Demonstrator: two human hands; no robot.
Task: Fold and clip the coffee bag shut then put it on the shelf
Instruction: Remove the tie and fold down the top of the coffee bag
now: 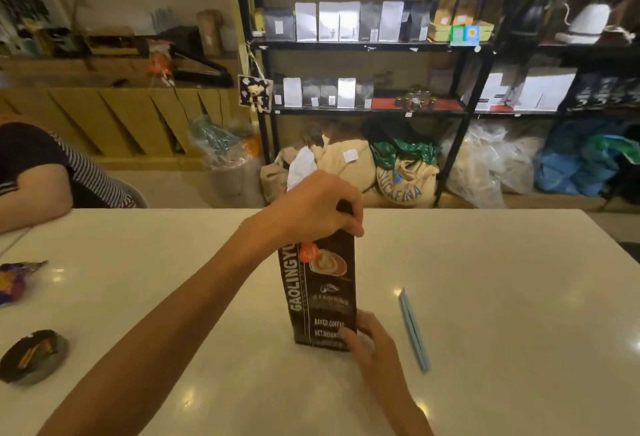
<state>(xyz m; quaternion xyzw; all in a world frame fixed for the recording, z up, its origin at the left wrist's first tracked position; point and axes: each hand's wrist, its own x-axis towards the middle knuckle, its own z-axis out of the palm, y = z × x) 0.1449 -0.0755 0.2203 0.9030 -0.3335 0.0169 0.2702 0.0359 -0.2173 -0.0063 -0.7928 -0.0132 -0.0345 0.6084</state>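
Note:
A tall dark-brown coffee bag (320,293) with white lettering stands upright on the white table (485,279). My left hand (317,205) is closed over the bag's top and hides it. My right hand (369,343) holds the bag's lower right corner at the table. A long light-blue clip (414,330) lies flat on the table just right of the bag, apart from both hands. A black metal shelf (363,45) with rows of bags stands beyond the table.
Another person's arm (34,186) rests on the table's far left corner. A purple snack packet (14,281) and a small grey dish (33,356) lie at the left edge. Sacks and plastic bags (405,165) fill the floor under the shelf.

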